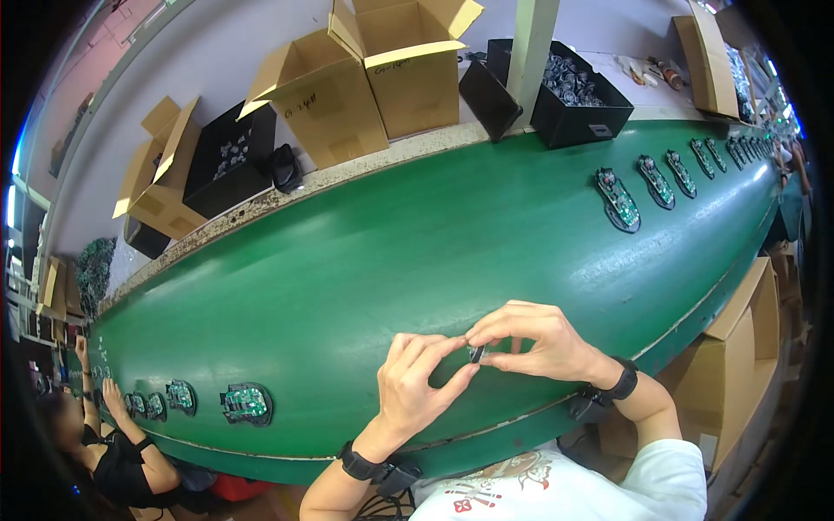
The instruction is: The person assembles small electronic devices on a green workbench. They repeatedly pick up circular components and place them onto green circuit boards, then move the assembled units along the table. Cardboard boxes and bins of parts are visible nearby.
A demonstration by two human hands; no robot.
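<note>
Over the near edge of a green conveyor belt, my two hands meet at the fingertips. Between them is a small dark part with a greyish, shiny side; its exact kind is too small to tell. The thumb and index finger of my left hand pinch it from the left. From the right, my right hand grips it with thumb and fingertips, hiding part of it. To the left lies a dark shell with a green circuit board; at the far right another such board assembly rests on the belt.
Several more board assemblies line the belt at both ends. Behind it stand open cardboard boxes and a black bin of small parts. A cardboard box is beside me at right. Another person works at the left.
</note>
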